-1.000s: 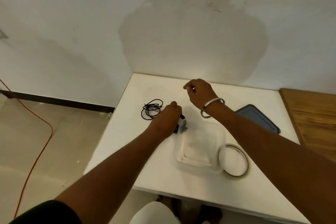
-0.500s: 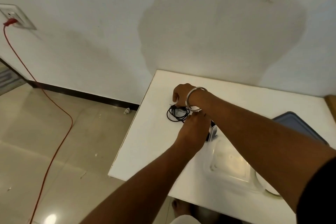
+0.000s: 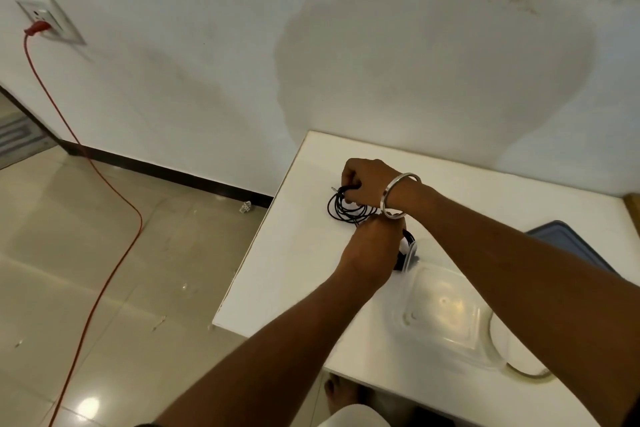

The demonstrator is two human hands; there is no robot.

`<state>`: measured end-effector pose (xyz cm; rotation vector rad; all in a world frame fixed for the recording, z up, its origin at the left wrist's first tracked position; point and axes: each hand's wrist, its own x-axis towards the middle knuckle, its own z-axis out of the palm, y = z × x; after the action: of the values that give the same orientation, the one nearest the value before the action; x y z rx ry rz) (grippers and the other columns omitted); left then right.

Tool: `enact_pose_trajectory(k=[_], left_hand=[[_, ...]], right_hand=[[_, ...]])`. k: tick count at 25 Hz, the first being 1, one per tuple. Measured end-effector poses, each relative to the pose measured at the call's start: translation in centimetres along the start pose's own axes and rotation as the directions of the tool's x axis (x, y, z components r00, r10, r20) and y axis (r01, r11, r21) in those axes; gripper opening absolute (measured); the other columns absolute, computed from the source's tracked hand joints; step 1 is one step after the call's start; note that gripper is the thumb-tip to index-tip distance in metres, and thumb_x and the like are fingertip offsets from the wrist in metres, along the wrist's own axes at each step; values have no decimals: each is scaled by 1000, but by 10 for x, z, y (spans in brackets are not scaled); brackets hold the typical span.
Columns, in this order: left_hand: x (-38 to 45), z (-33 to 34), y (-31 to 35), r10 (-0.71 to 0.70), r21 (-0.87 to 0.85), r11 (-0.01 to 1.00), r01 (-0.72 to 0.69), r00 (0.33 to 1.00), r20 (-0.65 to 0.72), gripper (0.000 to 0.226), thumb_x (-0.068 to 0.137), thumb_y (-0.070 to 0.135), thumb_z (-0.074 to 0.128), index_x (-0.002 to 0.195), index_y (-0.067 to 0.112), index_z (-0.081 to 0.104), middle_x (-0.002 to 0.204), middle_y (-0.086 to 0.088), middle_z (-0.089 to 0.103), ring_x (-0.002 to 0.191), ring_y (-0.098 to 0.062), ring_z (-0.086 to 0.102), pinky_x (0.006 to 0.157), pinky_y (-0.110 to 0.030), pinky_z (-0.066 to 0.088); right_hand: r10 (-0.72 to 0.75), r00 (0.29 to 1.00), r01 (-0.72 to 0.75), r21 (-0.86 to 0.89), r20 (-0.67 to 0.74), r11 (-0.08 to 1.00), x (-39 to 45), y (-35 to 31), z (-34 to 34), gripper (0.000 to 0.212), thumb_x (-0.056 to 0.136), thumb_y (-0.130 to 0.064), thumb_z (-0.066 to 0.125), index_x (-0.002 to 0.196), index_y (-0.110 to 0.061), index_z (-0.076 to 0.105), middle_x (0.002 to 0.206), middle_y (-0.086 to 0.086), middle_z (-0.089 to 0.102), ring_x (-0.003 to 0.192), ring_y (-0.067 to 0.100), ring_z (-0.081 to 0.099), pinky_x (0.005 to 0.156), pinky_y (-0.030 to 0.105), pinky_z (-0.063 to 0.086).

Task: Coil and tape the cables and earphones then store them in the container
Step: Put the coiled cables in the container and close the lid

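Gripping the far edge of a loose black cable coil (image 3: 348, 208), my right hand (image 3: 372, 184) curls its fingers around the strands where a plug end sticks out to the left. A metal bangle (image 3: 398, 196) rides on that wrist. The coil lies on the white table (image 3: 301, 253), its loops spreading from under my right hand toward my left.

My left hand (image 3: 372, 246) sits just on the near side of the coil, its back to the camera; its fingers are hidden, so I cannot tell whether they hold anything. My right forearm crosses above it. Just to the right of my left hand, a second dark bundle (image 3: 408, 246), partly hidden, touches the corner of the clear plastic container (image 3: 443, 319), which stands open on the table, closer to me than both hands.

A roll of tape (image 3: 519, 357) lies flat against the container's right side. Farther right, beyond my right forearm, a blue lid (image 3: 568, 243) rests on the table. Well off to the left of my grip, a red cord (image 3: 104, 211) runs across the tiled floor up to a wall socket (image 3: 46, 17).
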<state>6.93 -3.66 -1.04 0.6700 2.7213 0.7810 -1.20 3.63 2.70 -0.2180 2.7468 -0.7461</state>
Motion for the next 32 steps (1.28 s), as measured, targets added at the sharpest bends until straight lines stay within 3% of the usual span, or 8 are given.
enact_pose_trajectory(k=[3, 7, 11, 13, 21, 24, 28, 32], left_hand=[[5, 1, -5, 58, 66, 996, -59, 998, 15, 18, 95, 10, 54, 111, 4, 61, 104, -15, 66, 94, -30, 63, 85, -36, 49], [1, -5, -16, 158, 248, 959, -136, 985, -70, 19, 90, 13, 60, 108, 15, 67, 100, -3, 69, 93, -23, 63, 85, -31, 32], [-2, -20, -11, 60, -20, 998, -61, 997, -46, 25, 96, 13, 52, 113, 8, 69, 110, -10, 68, 103, -25, 61, 88, -31, 42], [-4, -28, -9, 57, -29, 998, -59, 996, -66, 24, 97, 13, 51, 110, 7, 70, 106, -12, 68, 100, -26, 61, 86, -31, 43], [-9, -74, 18, 111, 101, 990, -98, 986, -127, 24, 98, 12, 46, 100, 5, 68, 93, -9, 61, 81, -22, 56, 63, -25, 32], [-17, -88, 41, 177, 138, 978, -158, 975, -137, 24, 98, 12, 45, 100, 8, 69, 94, -9, 63, 84, -22, 57, 70, -29, 37], [-35, -96, 75, 256, 121, 962, -243, 961, -104, 22, 97, 12, 50, 106, 11, 70, 94, -8, 64, 87, -23, 59, 75, -30, 41], [-49, -76, 91, 247, -28, 969, -247, 969, 13, 19, 92, 10, 59, 106, 10, 73, 99, -7, 70, 86, -16, 61, 76, -25, 44]], right_hand=[[-16, 995, 32, 160, -102, 987, -8, 6, -13, 17, 84, -12, 63, 100, -16, 62, 90, 1, 71, 74, 12, 64, 69, 22, 51], [26, 928, 83, 276, -370, 958, -25, 15, -37, 21, 87, -11, 61, 106, -15, 67, 90, 2, 70, 74, 15, 66, 62, 15, 52], [130, 802, 99, 345, -583, 933, -48, 31, -55, 21, 88, -12, 59, 107, -13, 68, 95, 6, 72, 81, 17, 66, 77, 30, 55], [183, 751, 96, 379, -635, 920, -62, 42, -63, 20, 89, -11, 58, 107, -12, 68, 94, 9, 71, 81, 20, 67, 75, 33, 57], [300, 673, -16, 392, -676, 920, -135, 85, -80, 18, 89, -11, 59, 104, -13, 68, 92, 8, 71, 78, 24, 67, 78, 47, 56], [301, 662, -60, 352, -686, 934, -160, 87, -82, 19, 90, -11, 58, 106, -11, 67, 95, 9, 70, 82, 24, 65, 80, 43, 56], [319, 656, -94, 344, -684, 934, -191, 83, -87, 21, 92, -10, 54, 109, -9, 66, 97, 11, 69, 79, 24, 64, 67, 22, 51], [321, 645, -98, 341, -694, 935, -210, 81, -87, 21, 91, -10, 55, 110, -10, 66, 101, 11, 70, 92, 26, 65, 86, 34, 52]])
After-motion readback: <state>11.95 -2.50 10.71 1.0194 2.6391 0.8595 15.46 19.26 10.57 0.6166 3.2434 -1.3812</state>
